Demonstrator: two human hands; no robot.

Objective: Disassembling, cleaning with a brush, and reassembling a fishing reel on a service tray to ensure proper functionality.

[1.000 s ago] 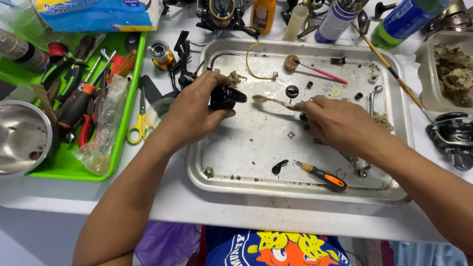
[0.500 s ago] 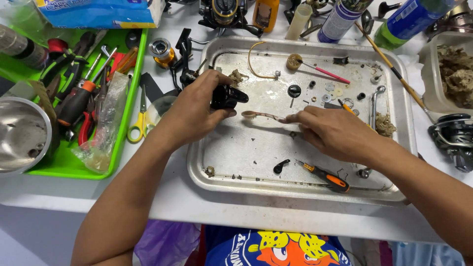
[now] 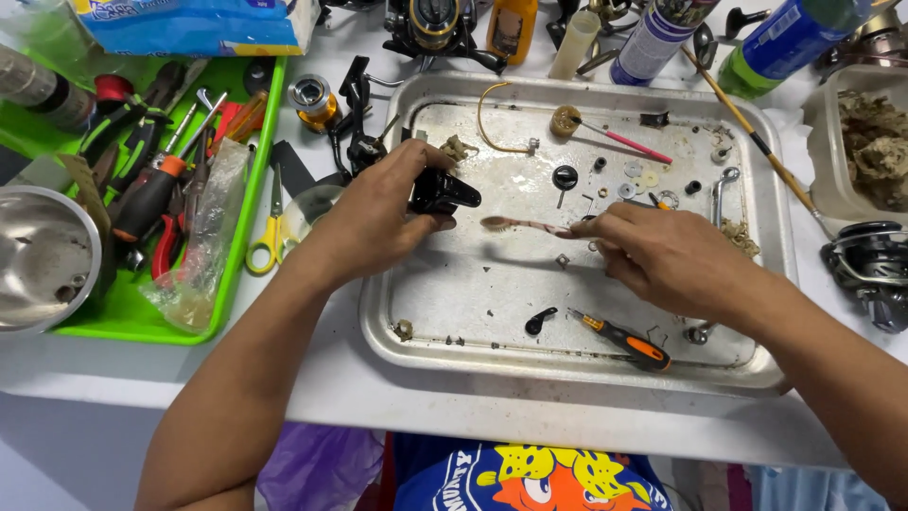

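Okay, hidden stuff first: my left hand (image 3: 378, 222) is closed round a small black part (image 3: 443, 193), and the palm covers most of it, so I can only see the end poking out to the right, over the upper left of the metal tray (image 3: 567, 364). I can't tell what the part is exactly. My right hand (image 3: 667, 255) is pinched shut on a small brush (image 3: 525, 225); its handle disappears under my fingers, and only the bristle end and a short bit of shaft show, pointing left toward the black part, near it but not touching. Both forearms run out of the bottom and right edges.

At the top edge the bottles and cans are cut off, so no clean count there. A fishing reel (image 3: 875, 270) at the right edge is half out of view. The beige tub (image 3: 856, 142) beside it holds a brownish clump, too blurry to name.

Counts inside the tray: one orange-handled screwdriver (image 3: 624, 343) near the front, one pink-handled brush (image 3: 610, 134) at the back, one curved wire (image 3: 492, 123), and a scatter of small washers and screws I can't count reliably.

Left of the tray: one pair of yellow scissors (image 3: 270, 232), one green tray (image 3: 241, 203) stuffed with overlapping pliers and drivers, number unclear, and one steel bowl (image 3: 43, 260) partly cut off.
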